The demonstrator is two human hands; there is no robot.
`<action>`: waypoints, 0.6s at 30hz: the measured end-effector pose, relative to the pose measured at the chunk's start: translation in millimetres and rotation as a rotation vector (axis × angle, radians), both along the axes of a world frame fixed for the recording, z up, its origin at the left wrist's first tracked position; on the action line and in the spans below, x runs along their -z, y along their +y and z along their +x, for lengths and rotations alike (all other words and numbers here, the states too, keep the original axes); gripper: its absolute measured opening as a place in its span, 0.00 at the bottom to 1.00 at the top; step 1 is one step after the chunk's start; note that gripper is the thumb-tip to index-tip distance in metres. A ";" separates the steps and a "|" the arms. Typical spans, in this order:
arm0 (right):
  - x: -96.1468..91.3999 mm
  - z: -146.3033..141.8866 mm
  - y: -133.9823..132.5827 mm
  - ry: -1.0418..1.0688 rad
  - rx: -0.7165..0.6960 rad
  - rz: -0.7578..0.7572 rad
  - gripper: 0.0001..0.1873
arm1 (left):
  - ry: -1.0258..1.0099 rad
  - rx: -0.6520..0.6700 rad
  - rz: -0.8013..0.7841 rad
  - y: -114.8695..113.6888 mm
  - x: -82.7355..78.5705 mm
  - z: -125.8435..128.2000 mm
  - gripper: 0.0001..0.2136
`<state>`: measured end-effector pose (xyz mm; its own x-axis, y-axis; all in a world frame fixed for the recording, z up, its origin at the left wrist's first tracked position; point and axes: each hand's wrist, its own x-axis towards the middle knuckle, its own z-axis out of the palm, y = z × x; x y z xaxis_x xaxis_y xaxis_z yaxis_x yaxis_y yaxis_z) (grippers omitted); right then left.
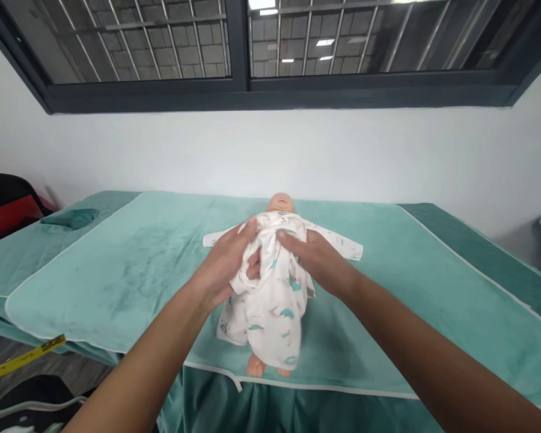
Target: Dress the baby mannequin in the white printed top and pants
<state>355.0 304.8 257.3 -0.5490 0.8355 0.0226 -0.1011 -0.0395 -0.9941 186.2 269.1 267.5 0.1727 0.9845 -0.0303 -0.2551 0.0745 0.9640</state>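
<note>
A baby doll [280, 202] lies on its back on the green bed cover, with its head toward the wall and its feet [255, 365] toward me. White baby clothes [275, 319] with small green and pink prints cover its body and legs. Two long sleeves [342, 242] spread out to either side. Over the doll's middle, my left hand [228, 255] is closed on the left side of the cloth, some fingers showing through a gap in it. My right hand [313, 252] pinches the cloth's right side, thumb on top and other fingers partly hidden.
The pale green blanket [117, 270] with white edging spreads across the bed. A white wall [270, 150] and a dark-framed, barred window [247, 90] stand behind. A red and black item [9, 216] is at far left, and yellow tape [27, 359] at lower left.
</note>
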 end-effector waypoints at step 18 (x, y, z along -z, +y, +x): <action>25.6 16.1 -7.2 0.101 -0.033 -0.120 0.24 | -0.031 0.237 -0.171 -8.4 41.8 -8.8 0.22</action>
